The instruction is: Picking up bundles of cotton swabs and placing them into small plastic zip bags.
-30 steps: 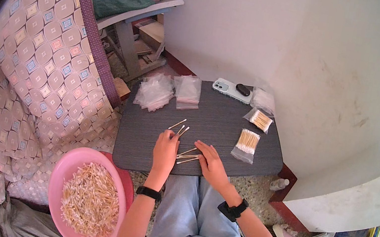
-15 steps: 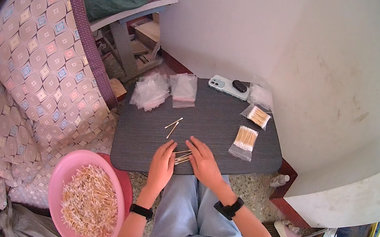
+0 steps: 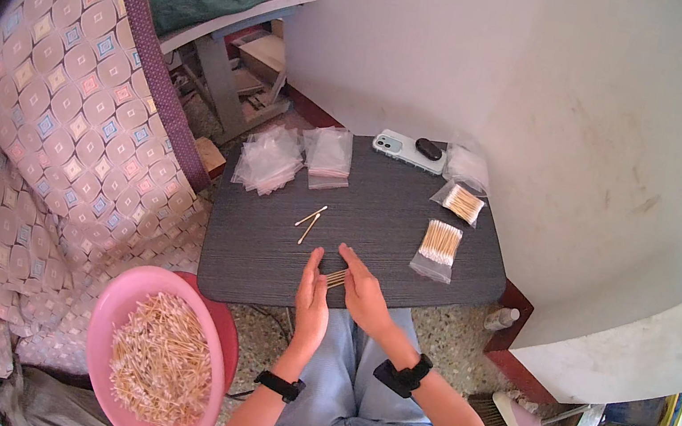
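Note:
My left hand (image 3: 314, 299) and my right hand (image 3: 365, 296) face each other at the near edge of the dark table, fingers fairly straight. A small bundle of cotton swabs (image 3: 335, 280) is held between the two hands, its ends against the palms and fingers. How many swabs it has is partly hidden. Just beyond my hands, two loose cotton swabs (image 3: 310, 228) lie on the table. To the right are a clear bag packed with cotton swabs (image 3: 440, 243) and, farther back, a second filled bag (image 3: 462, 204).
Flat clear bags (image 3: 270, 160) and a neater bag stack (image 3: 329, 157) lie at the table's far left. A phone (image 3: 410, 151) with a black oval object (image 3: 429, 148) on it lies at the back. A pink basin (image 3: 100, 335) full of swabs stands low left. A wall borders the right.
My hands have come closer together, squeezing the spread swabs into a tighter bundle. The left hand has shifted right and turned more on edge.

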Available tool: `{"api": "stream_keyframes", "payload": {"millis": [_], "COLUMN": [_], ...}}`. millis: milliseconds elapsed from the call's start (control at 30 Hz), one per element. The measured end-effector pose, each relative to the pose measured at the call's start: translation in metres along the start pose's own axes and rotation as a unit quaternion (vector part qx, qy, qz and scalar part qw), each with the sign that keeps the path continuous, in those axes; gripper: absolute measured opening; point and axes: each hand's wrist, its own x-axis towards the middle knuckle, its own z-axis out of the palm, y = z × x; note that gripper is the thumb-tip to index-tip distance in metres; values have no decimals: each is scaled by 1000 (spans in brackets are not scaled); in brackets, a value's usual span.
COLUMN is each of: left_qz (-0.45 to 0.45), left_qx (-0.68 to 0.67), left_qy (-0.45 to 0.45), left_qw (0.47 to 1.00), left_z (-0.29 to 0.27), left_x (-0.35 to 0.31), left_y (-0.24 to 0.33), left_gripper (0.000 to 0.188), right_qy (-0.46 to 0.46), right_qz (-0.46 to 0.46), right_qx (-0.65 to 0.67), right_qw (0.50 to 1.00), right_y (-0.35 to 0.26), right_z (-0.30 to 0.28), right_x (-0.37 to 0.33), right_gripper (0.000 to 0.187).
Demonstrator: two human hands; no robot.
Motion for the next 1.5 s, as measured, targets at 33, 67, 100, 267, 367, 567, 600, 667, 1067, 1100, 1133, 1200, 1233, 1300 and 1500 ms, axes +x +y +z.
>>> {"api": "stream_keyframes", "payload": {"millis": [33,67,100,267,367,567,600,667,1067,1100,1133,1200,1233,1300,1500], "left_qz": [-8,-17,-24,-55,-61,106,198,190,173,171,170,158,158,151,229], "left_qx": [-19,-39,-57,-108,-117,295,453,454,459,458,458,454,453,475,528], "left_qy": [4,7,11,14,10,-74,-107,-131,-111,-103,-104,-126,-128,-120,-139], "left_qw": [1000,999,998,993,991,947,863,860,864,866,867,868,868,859,806], "left_z": [0,1,2,5,1,-21,-22,-21,-14,-14,-14,-13,-11,-8,-10], "left_x": [0,0,1,2,5,13,13,12,17,17,18,21,21,20,21], "left_y": [0,1,2,7,9,33,39,40,41,41,42,45,46,48,44], "left_gripper": [47,47,48,49,46,41,42,43,20,17,17,14,14,10,9], "right_qy": [1,0,0,32,35,-14,-55,-76,-87,-78,-78,-105,-105,-116,-107], "right_qz": [1,24,47,11,1,-48,-80,-96,-186,-201,-200,-158,-157,-150,-209], "right_qx": [1,16,32,-12,-27,-98,-122,-148,-229,-228,-228,-231,-232,-226,-261], "right_qw": [1000,1000,998,999,999,994,988,981,951,949,950,954,954,956,936], "right_y": [0,0,0,2,0,1,0,3,7,5,4,1,0,-2,-1], "right_z": [-1,-5,-7,-1,0,-31,-35,-36,-30,-29,-28,-29,-29,-30,-31], "right_x": [0,0,0,-7,-9,-8,-7,-4,7,9,11,14,15,17,17], "right_gripper": [40,40,40,41,41,41,40,39,22,19,19,14,14,6,6]}}
